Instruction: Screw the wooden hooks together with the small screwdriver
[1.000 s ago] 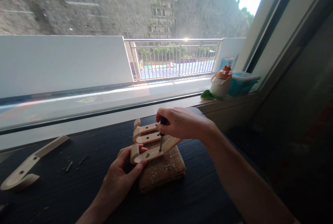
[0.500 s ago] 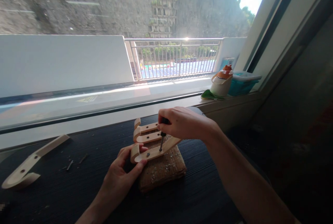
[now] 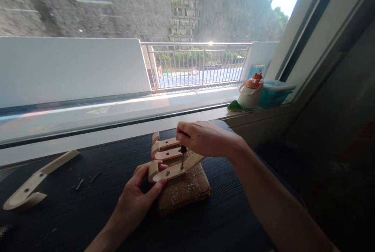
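A brown chipboard block (image 3: 187, 193) lies on the dark table (image 3: 88, 217) in front of me. Three light wooden hooks rest on it; the nearest hook (image 3: 172, 170) shows a dark screw head in its left hole. My right hand (image 3: 205, 138) is closed round the black handle of a screwdriver (image 3: 182, 157), whose tip stands upright in the hook's right hole. My left hand (image 3: 137, 197) pinches the curled left end of that same hook, thumb below and fingers above.
A loose wooden hook (image 3: 32, 185) lies at the table's left, with a few screws (image 3: 84, 181) beside it. On the window sill at the right stand a white jug with an orange lid (image 3: 249, 93) and a teal box (image 3: 274, 95).
My right hand has shifted slightly on the screwdriver handle, as if turning it. The block, the hooks and my left hand stay in place.
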Demonstrator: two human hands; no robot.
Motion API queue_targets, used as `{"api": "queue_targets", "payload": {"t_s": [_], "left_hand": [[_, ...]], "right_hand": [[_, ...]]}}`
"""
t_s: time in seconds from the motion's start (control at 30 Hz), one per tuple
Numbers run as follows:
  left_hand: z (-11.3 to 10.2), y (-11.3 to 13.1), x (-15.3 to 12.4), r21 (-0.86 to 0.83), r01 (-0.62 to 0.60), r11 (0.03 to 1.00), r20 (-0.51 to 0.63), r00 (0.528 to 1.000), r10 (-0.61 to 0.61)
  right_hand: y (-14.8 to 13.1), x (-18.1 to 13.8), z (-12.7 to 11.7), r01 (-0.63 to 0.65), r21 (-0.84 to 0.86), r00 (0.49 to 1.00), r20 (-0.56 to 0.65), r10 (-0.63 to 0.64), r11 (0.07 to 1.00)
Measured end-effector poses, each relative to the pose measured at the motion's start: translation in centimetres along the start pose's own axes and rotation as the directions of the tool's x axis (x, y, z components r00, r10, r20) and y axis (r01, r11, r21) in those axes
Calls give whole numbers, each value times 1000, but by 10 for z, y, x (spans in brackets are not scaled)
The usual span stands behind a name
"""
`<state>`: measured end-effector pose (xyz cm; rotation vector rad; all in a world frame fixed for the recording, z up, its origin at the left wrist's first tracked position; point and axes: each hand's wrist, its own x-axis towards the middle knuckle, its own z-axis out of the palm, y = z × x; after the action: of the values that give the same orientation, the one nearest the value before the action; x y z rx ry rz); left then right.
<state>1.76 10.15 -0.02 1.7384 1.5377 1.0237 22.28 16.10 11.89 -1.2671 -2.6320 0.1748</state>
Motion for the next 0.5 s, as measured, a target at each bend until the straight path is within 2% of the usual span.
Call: {"api": "queue_targets", "payload": {"t_s": [0.17,0.37,0.5], "left_hand": [[0,-2,0,18,-3,1000,3,1000,3],[0,0,1,35,-17,999,-8,1000,17],[0,0,1,36,-18,999,-13,1000,19]], "right_hand": [[2,1,-1,-36,-17,999,-27,35,999],[-8,-8,-10,68,61,996,48,-71,996],[-5,-9,-12,50,33,999,20,-51,998]]}}
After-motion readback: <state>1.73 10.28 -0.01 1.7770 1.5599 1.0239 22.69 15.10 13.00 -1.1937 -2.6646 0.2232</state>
